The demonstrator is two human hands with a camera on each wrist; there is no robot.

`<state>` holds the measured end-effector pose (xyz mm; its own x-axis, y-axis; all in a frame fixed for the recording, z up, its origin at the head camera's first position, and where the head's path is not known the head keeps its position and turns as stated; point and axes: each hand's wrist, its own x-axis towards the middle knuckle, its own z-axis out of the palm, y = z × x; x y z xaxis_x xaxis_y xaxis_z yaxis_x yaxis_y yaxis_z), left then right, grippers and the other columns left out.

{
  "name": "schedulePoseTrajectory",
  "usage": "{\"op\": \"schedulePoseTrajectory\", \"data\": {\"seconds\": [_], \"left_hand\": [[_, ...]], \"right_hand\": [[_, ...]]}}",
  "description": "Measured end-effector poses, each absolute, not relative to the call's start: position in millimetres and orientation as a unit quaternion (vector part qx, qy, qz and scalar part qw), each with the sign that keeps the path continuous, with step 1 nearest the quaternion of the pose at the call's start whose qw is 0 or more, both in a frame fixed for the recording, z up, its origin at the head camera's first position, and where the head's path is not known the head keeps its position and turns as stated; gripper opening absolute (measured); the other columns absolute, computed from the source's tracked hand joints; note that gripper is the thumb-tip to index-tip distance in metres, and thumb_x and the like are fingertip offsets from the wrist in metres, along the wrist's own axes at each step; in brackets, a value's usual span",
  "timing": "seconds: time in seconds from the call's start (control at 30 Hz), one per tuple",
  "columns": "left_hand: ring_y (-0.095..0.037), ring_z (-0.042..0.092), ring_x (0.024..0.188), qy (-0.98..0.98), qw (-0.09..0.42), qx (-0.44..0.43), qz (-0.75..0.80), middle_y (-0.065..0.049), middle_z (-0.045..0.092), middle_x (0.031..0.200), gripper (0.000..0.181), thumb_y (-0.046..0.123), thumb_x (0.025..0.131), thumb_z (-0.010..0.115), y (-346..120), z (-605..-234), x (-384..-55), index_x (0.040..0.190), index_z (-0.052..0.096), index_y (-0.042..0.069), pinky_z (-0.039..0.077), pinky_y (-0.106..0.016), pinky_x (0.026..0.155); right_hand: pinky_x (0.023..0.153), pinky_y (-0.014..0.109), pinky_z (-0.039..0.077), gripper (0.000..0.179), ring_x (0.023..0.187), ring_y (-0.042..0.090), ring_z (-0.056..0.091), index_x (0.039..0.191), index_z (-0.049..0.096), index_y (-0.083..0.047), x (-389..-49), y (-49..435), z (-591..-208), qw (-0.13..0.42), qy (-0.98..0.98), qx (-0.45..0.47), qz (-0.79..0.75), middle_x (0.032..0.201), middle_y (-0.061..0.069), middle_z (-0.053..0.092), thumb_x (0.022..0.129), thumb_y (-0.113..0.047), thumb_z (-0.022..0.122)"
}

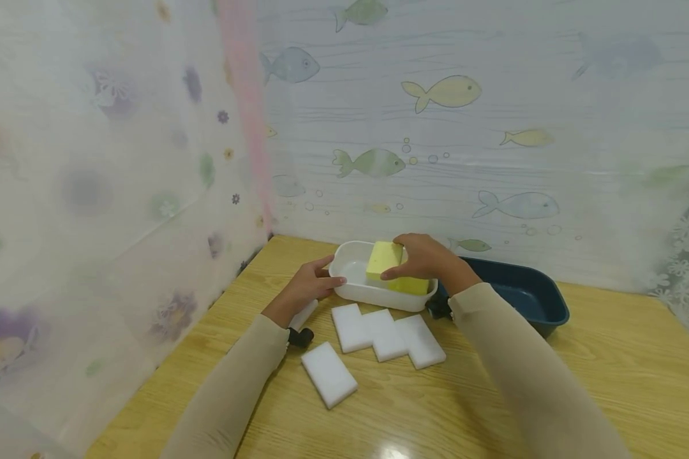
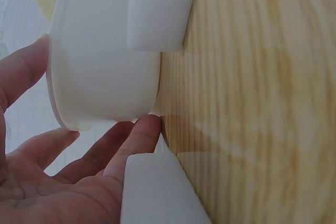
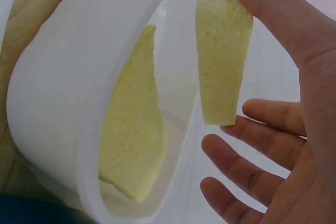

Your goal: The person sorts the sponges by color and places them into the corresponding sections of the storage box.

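A white plastic basin stands on the table. My left hand holds its left end, thumb on the near side and fingers on the far side. Above the basin, my right hand pinches a yellow sponge between thumb and fingers. The right wrist view shows this sponge held by its upper end, its lower end beside the fingertips. A second yellow sponge lies inside the basin at its right end. White sponges lie near my left hand, one partly hidden by the wrist.
Three white sponges lie in a row in front of the basin, and another white sponge lies nearer me. To the right stands a dark blue basin, partly behind my right arm. Patterned curtains hang behind and on the left.
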<state>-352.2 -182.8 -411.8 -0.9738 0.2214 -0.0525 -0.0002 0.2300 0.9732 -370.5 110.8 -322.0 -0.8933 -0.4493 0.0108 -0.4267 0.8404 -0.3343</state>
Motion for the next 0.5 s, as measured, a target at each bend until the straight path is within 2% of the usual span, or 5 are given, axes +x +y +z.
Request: {"op": "schedulePoseTrajectory", "data": {"seconds": [0.17, 0.33, 0.5], "left_hand": [[-0.019, 0.068, 0.100, 0.783, 0.090, 0.068, 0.612, -0.017, 0.063, 0.141, 0.089, 0.028, 0.090, 0.083, -183, -412, -352, 0.163, 0.033, 0.021, 0.056, -0.035, 0.085], [-0.018, 0.069, 0.104, 0.782, 0.090, 0.070, 0.613, -0.018, 0.061, 0.143, 0.088, 0.027, 0.091, 0.082, -184, -411, -352, 0.164, 0.033, 0.019, 0.056, -0.040, 0.091], [-0.019, 0.070, 0.107, 0.782, 0.090, 0.071, 0.612, -0.019, 0.060, 0.144, 0.090, 0.029, 0.090, 0.083, -183, -411, -351, 0.164, 0.032, 0.020, 0.057, -0.040, 0.093]], "right_hand": [[0.099, 0.048, 0.049, 0.093, 0.116, 0.029, 0.059, 0.144, 0.057, -0.007, -373, 103, -324, 0.039, 0.958, -0.232, -0.162, 0.135, 0.009, 0.065, 0.076, -0.065, 0.083], [0.092, 0.043, 0.049, 0.092, 0.106, 0.025, 0.058, 0.143, 0.057, -0.008, -377, 96, -329, 0.048, 0.962, -0.227, -0.143, 0.125, 0.006, 0.066, 0.076, -0.066, 0.083], [0.086, 0.041, 0.048, 0.093, 0.099, 0.024, 0.058, 0.142, 0.057, -0.007, -379, 92, -331, 0.063, 0.967, -0.217, -0.122, 0.115, 0.005, 0.066, 0.076, -0.067, 0.083]]}}
